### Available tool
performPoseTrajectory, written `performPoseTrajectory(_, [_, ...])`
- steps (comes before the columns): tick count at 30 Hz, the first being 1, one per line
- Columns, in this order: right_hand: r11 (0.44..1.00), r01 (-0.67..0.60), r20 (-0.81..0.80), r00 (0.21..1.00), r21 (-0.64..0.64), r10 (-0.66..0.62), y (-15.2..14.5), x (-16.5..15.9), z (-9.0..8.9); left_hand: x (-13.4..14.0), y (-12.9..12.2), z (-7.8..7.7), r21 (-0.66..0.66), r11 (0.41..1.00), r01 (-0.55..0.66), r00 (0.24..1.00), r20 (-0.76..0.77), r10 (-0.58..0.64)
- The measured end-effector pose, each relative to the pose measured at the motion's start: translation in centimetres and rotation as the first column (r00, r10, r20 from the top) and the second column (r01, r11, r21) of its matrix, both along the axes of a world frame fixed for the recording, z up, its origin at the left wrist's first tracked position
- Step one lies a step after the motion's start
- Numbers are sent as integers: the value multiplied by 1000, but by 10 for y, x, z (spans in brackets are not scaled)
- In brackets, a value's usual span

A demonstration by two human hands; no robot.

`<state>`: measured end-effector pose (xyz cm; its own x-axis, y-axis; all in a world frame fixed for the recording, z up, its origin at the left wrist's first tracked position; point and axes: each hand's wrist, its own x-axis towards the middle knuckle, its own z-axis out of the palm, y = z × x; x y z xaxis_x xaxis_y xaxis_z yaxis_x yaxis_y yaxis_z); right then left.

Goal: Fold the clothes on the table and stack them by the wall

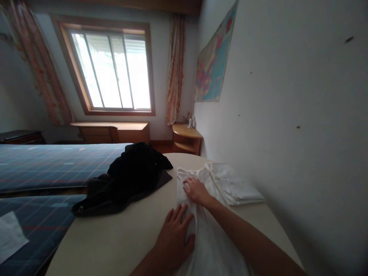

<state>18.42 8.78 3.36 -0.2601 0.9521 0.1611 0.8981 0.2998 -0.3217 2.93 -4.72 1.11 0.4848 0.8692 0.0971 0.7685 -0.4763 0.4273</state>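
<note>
A white garment [212, 234] lies spread lengthwise on a pale round-edged table [123, 237], its far end showing a neckline-like edge. My left hand [176, 235] rests on the garment's left edge, fingers spread and stretched forward. Farther up, my right hand [196, 190] lies on the cloth near that far end, its fingers slightly bent and apart. Neither hand visibly grips the fabric. Against the wall side, a folded white cloth [235, 184] touches or overlaps the garment's right edge. The garment's near end runs under my right forearm and out of view.
Dark clothes [129, 180] are heaped at the table's left edge. Beyond are mattresses with a blue plaid cover [57, 165], a white sheet [11, 235] on the nearer one. A wall [287, 96] bounds the right side. A corner shelf [186, 132] and low desk [132, 128] stand behind.
</note>
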Motion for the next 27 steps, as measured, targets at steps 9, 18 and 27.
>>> performPoseTrajectory(9, [963, -27, 98, 994, -269, 55, -38, 9, -19, 2, -2, 11, 22, 997, -67, 996, -56, 68])
performPoseTrajectory(18, [972, 54, 93, 995, -228, -33, 43, -8, -22, -20, 4, 7, 82, 983, -164, 985, -36, 167])
performPoseTrajectory(27, [990, 62, 17, 998, -127, -61, 72, -10, -13, -31, -4, 36, -37, 942, -333, 936, -132, 326])
